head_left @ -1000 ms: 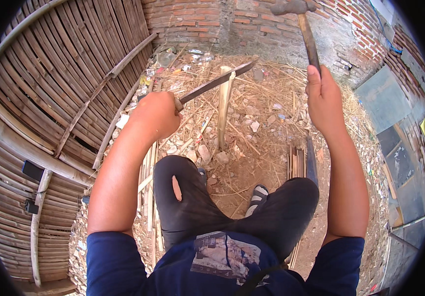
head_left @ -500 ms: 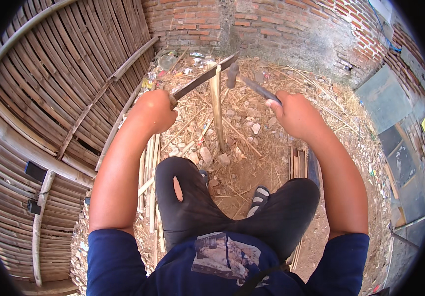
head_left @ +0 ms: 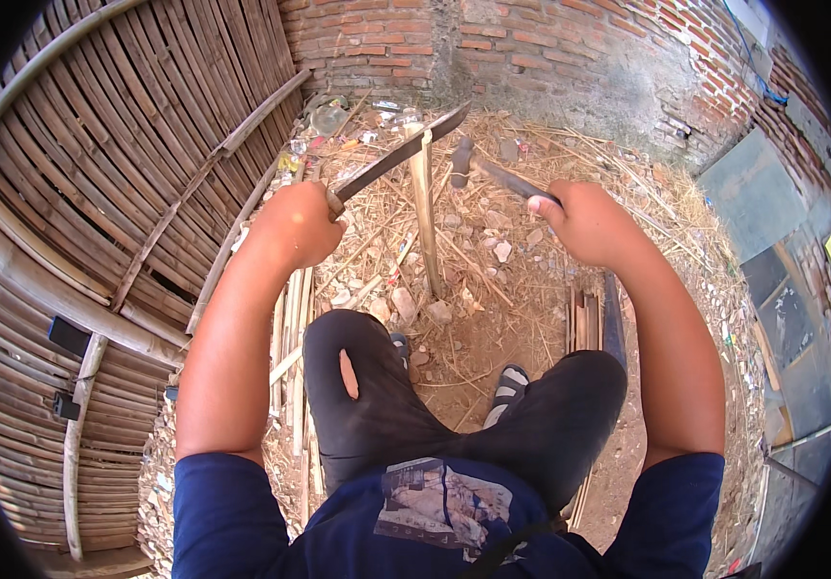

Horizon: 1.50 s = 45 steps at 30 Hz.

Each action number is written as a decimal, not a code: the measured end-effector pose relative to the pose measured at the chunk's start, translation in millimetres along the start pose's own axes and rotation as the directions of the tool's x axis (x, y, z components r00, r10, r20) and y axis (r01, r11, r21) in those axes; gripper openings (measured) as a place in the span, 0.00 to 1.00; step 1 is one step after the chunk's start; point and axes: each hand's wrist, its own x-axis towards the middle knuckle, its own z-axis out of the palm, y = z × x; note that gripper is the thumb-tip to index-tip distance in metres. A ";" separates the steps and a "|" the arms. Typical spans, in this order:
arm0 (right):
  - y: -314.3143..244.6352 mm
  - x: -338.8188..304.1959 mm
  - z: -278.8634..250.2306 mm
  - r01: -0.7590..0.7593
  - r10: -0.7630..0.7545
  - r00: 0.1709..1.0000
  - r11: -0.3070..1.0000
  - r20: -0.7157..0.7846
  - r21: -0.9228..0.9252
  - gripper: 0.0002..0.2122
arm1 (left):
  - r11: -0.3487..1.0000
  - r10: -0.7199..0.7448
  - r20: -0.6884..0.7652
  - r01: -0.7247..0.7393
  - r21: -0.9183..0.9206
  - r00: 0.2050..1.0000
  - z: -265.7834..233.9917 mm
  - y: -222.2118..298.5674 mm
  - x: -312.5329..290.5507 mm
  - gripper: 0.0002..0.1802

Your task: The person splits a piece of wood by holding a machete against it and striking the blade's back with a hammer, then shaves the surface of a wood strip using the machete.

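A pale stake (head_left: 424, 217) of split wood or bamboo, I cannot tell which, stands nearly upright on the littered ground (head_left: 463, 352), straight ahead of the person and between the two hands. Its long axis rises from a foot among the stones, beyond the knees, to a top that tips slightly left. Across that top lies the blade of a machete (head_left: 398, 162), which appears set into the end grain; the blade runs slantwise, from the handle at lower left to a tip that juts past the stake on its right.

The left hand (head_left: 297, 227) is closed round the machete handle, left of the stake. The right hand (head_left: 584, 224) grips a hammer (head_left: 514, 181), its handle reaching inward and its head just right of the stake and near the projecting tip, seemingly apart from both. Neither hand touches the stake; the left looks slightly nearer to it.

Farther out, long pale strips (head_left: 292, 338) lie beside the left leg, and a small bundle of split sticks (head_left: 585, 323) lies by the right knee. Dry straw (head_left: 618, 183) and rubble spread around. A slatted wall (head_left: 136, 145) closes the left side, and a brick wall (head_left: 367, 43) stands behind everything.
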 end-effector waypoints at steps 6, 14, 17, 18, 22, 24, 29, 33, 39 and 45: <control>-17.6 -2.2 -22.0 0.026 0.147 0.867 0.941 -0.476 0.338 0.26 | 1.000 0.008 0.004 -0.008 0.002 1.000 1.8 5.4 0.7 0.15; -17.3 11.9 -49.3 0.077 -0.048 0.918 0.995 -0.395 0.058 0.25 | 0.999 0.036 -0.067 -0.039 -0.036 0.997 10.2 -6.2 3.4 0.16; -23.2 4.9 -54.9 0.037 0.066 0.866 0.980 -0.496 0.195 0.24 | 0.998 0.035 -0.040 -0.037 -0.053 0.999 7.9 -1.4 -1.6 0.15; -19.2 2.7 -43.4 0.020 0.088 0.862 0.978 -0.499 0.208 0.24 | 0.996 0.051 -0.049 -0.054 -0.068 0.998 8.3 1.3 -1.1 0.15; -13.1 6.3 -18.9 -0.034 0.045 0.960 0.998 -0.277 0.044 0.24 | 0.999 0.044 -0.056 -0.045 -0.020 0.997 0.8 1.5 -3.4 0.15; -14.2 7.4 -34.3 -0.038 0.042 0.987 0.999 -0.155 0.027 0.24 | 0.999 0.050 -0.032 -0.050 -0.015 0.998 7.8 -5.0 1.3 0.15; -21.2 -2.1 -50.9 0.047 0.081 0.867 0.969 -0.491 0.243 0.24 | 0.998 0.038 -0.015 -0.039 -0.048 0.999 8.3 0.1 -4.4 0.15; -21.7 2.3 -15.0 -0.080 0.080 0.995 0.997 -0.066 0.001 0.24 | 0.997 0.061 -0.045 -0.062 -0.034 0.997 13.9 0.4 -2.5 0.15; -26.2 -4.0 -56.6 0.040 0.067 0.881 0.976 -0.468 0.214 0.23 | 0.996 0.085 -0.006 -0.085 0.007 0.996 16.5 -2.5 -4.8 0.15; -8.7 -7.5 16.0 -0.026 0.037 0.989 0.996 -0.141 0.080 0.22 | 0.992 0.110 -0.001 -0.110 0.056 0.994 24.3 -2.4 -0.9 0.15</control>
